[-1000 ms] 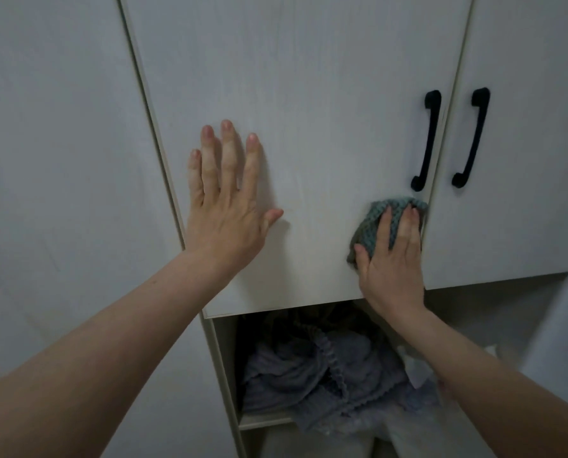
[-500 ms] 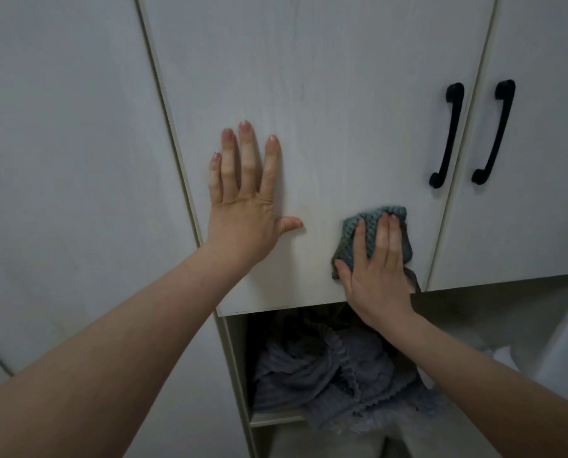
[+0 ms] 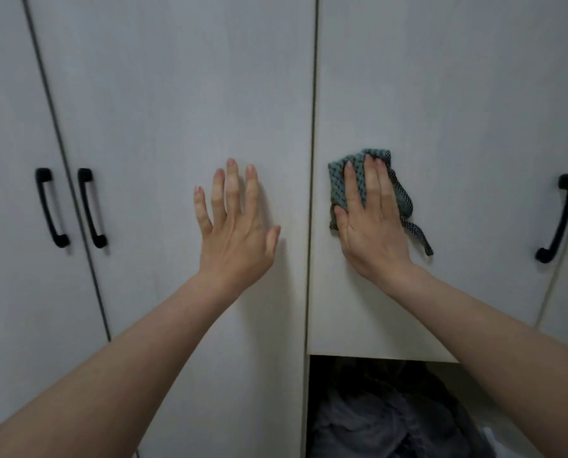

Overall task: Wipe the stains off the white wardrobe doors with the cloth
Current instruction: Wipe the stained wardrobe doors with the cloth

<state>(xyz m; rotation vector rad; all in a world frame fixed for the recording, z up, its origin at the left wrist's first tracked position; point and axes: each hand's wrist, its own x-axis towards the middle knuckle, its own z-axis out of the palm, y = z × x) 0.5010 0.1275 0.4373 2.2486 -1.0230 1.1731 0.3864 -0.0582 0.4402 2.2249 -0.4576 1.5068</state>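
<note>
My right hand (image 3: 371,233) lies flat with straight fingers on a teal knitted cloth (image 3: 338,180) and presses it against the shorter white wardrobe door (image 3: 457,110), close to that door's left edge. A dark strip of the cloth hangs out to the right of the hand. My left hand (image 3: 236,233) rests open, fingers spread, on the tall white door (image 3: 183,94) just left of the gap between the two doors. No stain shows plainly on either door.
A black handle (image 3: 557,219) sits at the right edge of the shorter door. Two more black handles (image 3: 52,209) (image 3: 92,209) are at the far left. Under the shorter door an open compartment holds crumpled grey clothes (image 3: 391,418).
The cloth and my right hand slid left across the shorter door, from beside its black handle to its left edge, and higher. My left hand shifted off that door onto the tall door beside it.
</note>
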